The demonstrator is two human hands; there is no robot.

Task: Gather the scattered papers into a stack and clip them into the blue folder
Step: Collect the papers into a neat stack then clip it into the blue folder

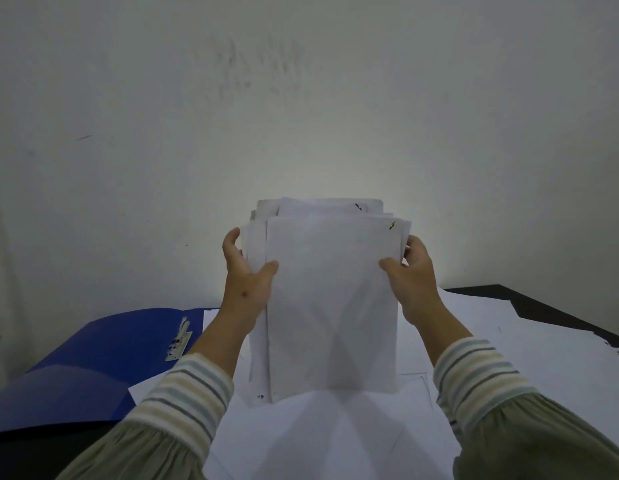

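While both hands, left (pixel 247 275) and right (pixel 410 275), grip the upright stack of papers (pixel 330 299) by its side edges, fingers curled around, above the sheet-strewn surface (pixel 335 438) beside the open blue folder (pixel 104 355), the thin, floppy sheets likely slide unless squeezed firmly at mid-edge.

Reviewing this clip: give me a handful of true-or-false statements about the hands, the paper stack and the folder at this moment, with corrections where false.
1. Both hands hold the paper stack upright, the left hand on its left edge and the right hand on its right edge. True.
2. The blue folder lies closed. False: it lies open, its metal clip showing.
3. The folder lies to the person's right. False: it is on the left.
4. The sheets in the stack are unevenly aligned at the top. True.
5. More loose papers lie on the table under and right of the stack. True.
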